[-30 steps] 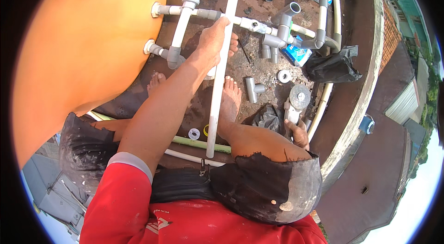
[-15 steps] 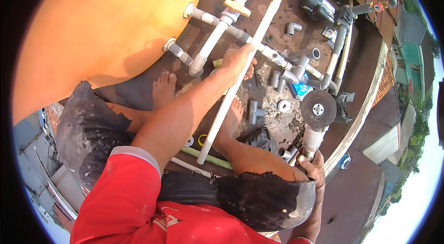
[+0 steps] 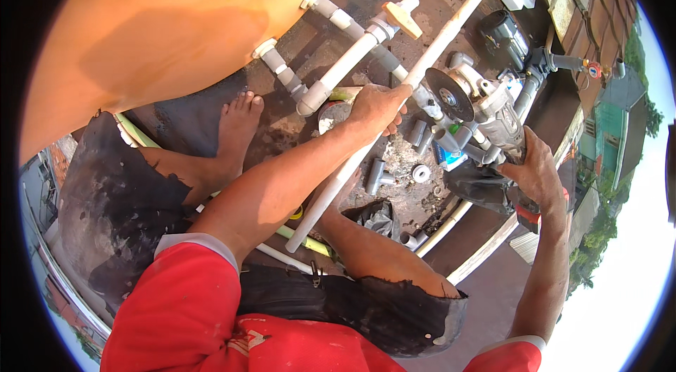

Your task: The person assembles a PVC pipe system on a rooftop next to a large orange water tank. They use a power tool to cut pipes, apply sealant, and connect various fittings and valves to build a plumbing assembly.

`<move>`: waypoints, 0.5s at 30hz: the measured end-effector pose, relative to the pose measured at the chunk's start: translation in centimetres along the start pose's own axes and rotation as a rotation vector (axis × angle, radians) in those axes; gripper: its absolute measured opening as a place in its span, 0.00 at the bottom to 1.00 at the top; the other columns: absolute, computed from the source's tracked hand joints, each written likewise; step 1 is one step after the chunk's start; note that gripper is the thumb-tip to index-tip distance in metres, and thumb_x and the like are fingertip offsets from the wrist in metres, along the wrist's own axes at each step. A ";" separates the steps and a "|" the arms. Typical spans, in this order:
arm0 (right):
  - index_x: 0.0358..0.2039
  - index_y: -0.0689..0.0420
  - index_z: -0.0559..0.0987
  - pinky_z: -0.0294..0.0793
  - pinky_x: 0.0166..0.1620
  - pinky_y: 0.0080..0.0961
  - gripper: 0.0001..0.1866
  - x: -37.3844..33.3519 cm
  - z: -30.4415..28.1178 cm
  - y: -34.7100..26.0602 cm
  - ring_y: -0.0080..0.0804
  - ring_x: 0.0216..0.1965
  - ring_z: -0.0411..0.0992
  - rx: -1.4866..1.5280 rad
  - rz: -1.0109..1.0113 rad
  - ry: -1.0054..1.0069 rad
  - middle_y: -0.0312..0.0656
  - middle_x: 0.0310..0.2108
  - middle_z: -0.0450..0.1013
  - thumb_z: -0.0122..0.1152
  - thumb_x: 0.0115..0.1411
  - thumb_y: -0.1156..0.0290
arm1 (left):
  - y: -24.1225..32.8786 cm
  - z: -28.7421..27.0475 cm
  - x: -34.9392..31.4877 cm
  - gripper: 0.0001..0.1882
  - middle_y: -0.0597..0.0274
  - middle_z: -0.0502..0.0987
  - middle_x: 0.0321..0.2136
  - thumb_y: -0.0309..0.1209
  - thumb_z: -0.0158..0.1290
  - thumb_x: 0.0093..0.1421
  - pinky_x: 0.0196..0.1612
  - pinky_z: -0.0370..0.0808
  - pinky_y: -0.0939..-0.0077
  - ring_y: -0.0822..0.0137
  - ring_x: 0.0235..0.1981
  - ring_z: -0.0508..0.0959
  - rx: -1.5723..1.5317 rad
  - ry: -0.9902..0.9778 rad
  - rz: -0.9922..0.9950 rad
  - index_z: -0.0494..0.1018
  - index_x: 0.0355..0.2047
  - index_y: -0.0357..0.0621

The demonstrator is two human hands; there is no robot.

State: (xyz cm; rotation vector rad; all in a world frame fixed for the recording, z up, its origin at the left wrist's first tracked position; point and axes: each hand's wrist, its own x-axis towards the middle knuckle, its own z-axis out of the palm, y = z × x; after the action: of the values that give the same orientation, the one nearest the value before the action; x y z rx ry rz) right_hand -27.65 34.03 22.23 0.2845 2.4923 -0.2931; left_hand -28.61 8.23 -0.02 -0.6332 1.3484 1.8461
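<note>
My left hand (image 3: 379, 111) is closed around a long white plastic pipe (image 3: 456, 21), which slants from the lower middle to the upper right. With my right hand (image 3: 536, 166) I grip an angle grinder (image 3: 498, 117) by its rear body. The grinder's dark disc (image 3: 458, 106) is beside the pipe, just above and to the right of my left hand; whether its edge touches the pipe I cannot tell. Fitted pipework with an orange-handled valve (image 3: 401, 20) runs beyond the pipe. My left fingertips are partly hidden behind the pipe.
An orange tank (image 3: 183, 34) fills the upper left. Loose grey pipe fittings (image 3: 379, 176), a white ring (image 3: 420, 173) and a black plastic bag (image 3: 377, 218) lie near my feet. At the right are a dark pump motor (image 3: 503, 34) and the roof's edge (image 3: 486, 249).
My right hand has brought the grinder up from beside my right knee to the pipe. My left hand still grips the pipe, which sits slightly farther right in view.
</note>
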 end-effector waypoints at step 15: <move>0.50 0.67 0.79 0.78 0.54 0.47 0.27 2.4 1.0 -0.9 0.58 0.46 0.84 0.003 -0.074 -0.011 0.60 0.41 0.84 0.73 0.49 0.72 | -0.5 -0.2 0.2 0.22 0.63 0.75 0.17 0.48 0.63 0.66 0.18 0.70 0.74 0.70 0.13 0.74 -0.083 -0.055 0.008 0.77 0.27 0.40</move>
State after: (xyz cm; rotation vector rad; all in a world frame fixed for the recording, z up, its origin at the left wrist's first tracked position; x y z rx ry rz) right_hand -29.28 33.19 20.09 0.1915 2.4950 -0.3280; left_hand -28.32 8.19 -0.56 -0.6156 1.2459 1.9207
